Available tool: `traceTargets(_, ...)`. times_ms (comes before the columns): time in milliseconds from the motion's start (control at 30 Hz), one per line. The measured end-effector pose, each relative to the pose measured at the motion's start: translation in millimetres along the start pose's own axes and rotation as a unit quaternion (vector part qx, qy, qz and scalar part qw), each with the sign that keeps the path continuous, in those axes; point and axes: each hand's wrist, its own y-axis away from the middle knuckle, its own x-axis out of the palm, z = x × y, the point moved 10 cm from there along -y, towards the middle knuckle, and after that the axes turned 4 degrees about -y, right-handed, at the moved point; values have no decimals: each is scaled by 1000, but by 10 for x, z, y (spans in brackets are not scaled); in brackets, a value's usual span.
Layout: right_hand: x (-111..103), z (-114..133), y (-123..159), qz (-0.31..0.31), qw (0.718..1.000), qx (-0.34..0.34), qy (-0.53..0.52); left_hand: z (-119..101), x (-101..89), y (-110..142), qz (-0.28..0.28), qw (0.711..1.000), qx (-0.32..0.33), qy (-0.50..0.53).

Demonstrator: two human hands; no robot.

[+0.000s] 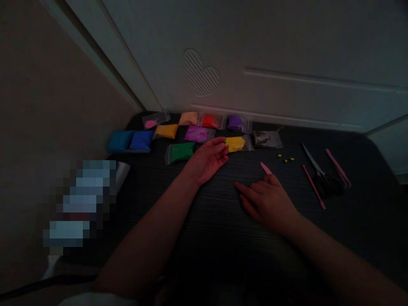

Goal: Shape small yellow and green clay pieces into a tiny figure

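My left hand (208, 161) is raised over the table in front of the bag of yellow clay (235, 144), palm turned up and fingers curled. Its thumb and fingertips come together at a tiny dark spot, too small to name. My right hand (266, 199) rests low over the dark tabletop with the index finger stretched out to the left. A pink clay tool (265, 168) with a pointed flat blade sticks out beyond this hand, gripped in it; the rest of the tool is hidden. Several tiny yellow-and-green clay pieces (286, 160) lie beyond the right hand.
Bags of green (181, 152), purple-pink (196, 134), blue (141, 141) and black clay (267, 139) lie among others along the back. To the right are scissors (318, 170), a thin pink tool (314, 187) and pink tweezers (338, 168). A blurred-out device (79, 202) stands left.
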Motion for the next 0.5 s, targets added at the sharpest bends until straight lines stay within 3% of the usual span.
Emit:
traceTargets(100, 5, 33, 1, 7, 1000, -11, -1, -6, 7, 1, 2, 1000, -1, 2)
traceTargets(267, -26, -80, 2, -3, 1000, 29, 3, -4, 5, 8, -2, 1000, -4, 0)
traceTargets(500, 7, -5, 2, 11, 1000, -1, 5, -11, 8, 4, 4, 1000, 1, 0)
